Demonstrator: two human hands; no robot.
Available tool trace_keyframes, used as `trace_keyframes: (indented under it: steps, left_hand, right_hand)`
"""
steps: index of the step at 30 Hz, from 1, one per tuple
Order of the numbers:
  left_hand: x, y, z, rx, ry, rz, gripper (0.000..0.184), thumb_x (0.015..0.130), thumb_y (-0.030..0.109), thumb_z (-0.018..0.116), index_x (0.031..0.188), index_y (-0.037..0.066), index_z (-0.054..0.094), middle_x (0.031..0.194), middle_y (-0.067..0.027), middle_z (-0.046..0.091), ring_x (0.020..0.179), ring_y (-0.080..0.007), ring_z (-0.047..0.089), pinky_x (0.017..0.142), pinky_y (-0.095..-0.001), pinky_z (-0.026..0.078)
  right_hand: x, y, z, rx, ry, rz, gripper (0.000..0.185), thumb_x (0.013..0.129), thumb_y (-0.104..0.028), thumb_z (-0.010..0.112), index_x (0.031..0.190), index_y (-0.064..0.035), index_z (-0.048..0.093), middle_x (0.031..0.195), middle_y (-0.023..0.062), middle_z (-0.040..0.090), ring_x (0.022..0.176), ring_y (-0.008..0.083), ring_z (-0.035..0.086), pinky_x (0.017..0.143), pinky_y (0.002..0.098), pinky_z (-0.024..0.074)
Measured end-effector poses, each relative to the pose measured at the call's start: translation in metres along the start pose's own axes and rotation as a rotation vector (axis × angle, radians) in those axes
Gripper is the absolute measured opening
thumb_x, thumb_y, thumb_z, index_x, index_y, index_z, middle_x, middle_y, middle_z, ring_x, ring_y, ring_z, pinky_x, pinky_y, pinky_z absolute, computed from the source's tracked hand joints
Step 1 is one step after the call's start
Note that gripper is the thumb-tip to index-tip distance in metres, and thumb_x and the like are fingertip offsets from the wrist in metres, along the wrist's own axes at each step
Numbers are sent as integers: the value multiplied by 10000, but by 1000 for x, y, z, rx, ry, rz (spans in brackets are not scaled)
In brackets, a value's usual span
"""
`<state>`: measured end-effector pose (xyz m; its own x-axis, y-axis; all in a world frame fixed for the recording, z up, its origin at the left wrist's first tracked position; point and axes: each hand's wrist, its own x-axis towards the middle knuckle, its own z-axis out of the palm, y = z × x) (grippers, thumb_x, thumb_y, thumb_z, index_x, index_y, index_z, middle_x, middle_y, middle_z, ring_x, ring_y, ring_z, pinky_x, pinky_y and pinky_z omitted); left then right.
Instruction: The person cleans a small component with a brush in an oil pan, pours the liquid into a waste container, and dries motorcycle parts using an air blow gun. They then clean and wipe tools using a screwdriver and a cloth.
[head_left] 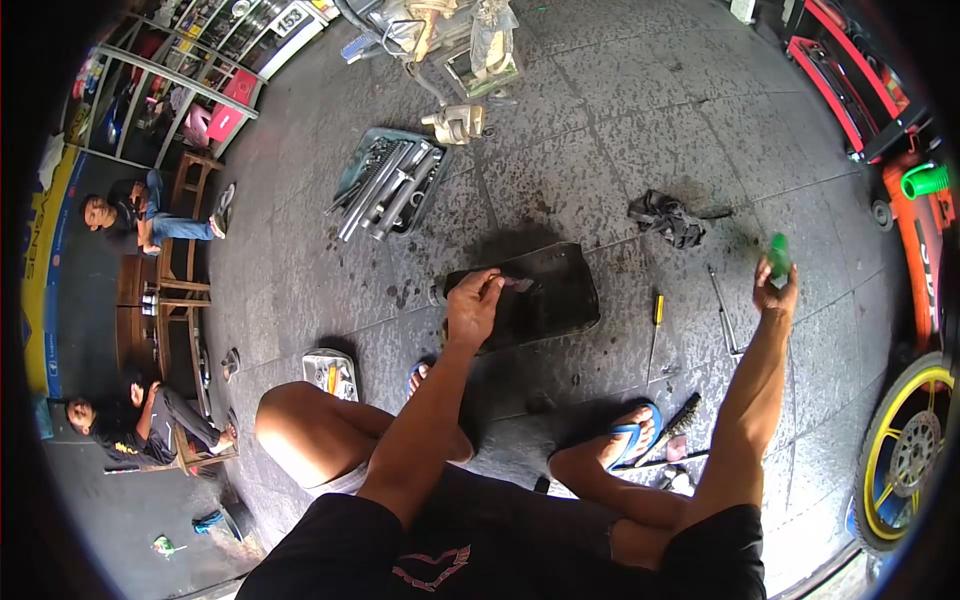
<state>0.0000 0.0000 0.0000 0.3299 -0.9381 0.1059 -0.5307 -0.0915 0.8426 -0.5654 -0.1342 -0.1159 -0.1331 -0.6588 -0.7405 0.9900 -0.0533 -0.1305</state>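
Farther forward and left of the left grip there is one tray with many metal tools. The left hand closes narrow on one small brush-like thing, over one black pan. Right of this grip are one yellow-handled screwdriver and one dark cloth. The right hand holds one green object, blurred.

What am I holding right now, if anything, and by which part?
Right hand: a green object, too blurred to name, by its near end. Left hand: apparently a small brush, by its near end, over the black tray.
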Motion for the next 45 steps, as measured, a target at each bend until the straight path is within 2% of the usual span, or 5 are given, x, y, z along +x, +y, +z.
trace_keyframes:
  steps: [3,7,17,31,45]
  left_hand:
    - [14,1,10,-28,-62,3,187,884,104,707,1020,-25,699,904,-69,696,799,-99,625,732,-241,494]
    - [14,-9,23,-163,-43,68,197,896,99,697,1039,-35,692,934,-65,687,794,-94,612,735,-240,492]
    - [32,-20,36,-417,-141,-34,220,943,127,640,1110,-8,691,877,5,668,697,-51,551,635,-207,471]
    - [32,-15,15,-443,-308,-136,196,946,84,622,1109,1,694,934,-22,696,735,-65,586,668,-209,494]
    - [27,-2,16,-81,-254,177,227,911,24,589,1115,6,689,1044,-75,671,900,-138,625,831,-260,492]
  right_hand:
    - [-57,56,45,-331,-372,-233,430,863,-355,725,1164,-72,606,1148,104,641,1045,296,635,778,350,605]
    - [-147,151,75,-556,-464,-169,376,833,-237,769,1136,-87,604,1107,94,641,1002,270,641,795,429,608]
    - [-293,314,60,-824,-519,-688,492,728,-71,849,1102,-20,533,987,82,665,889,172,637,826,316,519]
    - [-332,335,47,-868,-538,-858,471,756,-48,825,1095,-20,498,977,84,660,886,161,643,809,300,529]
    - [-326,328,31,-850,-484,-872,442,767,-4,802,1073,-24,483,956,82,677,875,145,656,789,285,537]
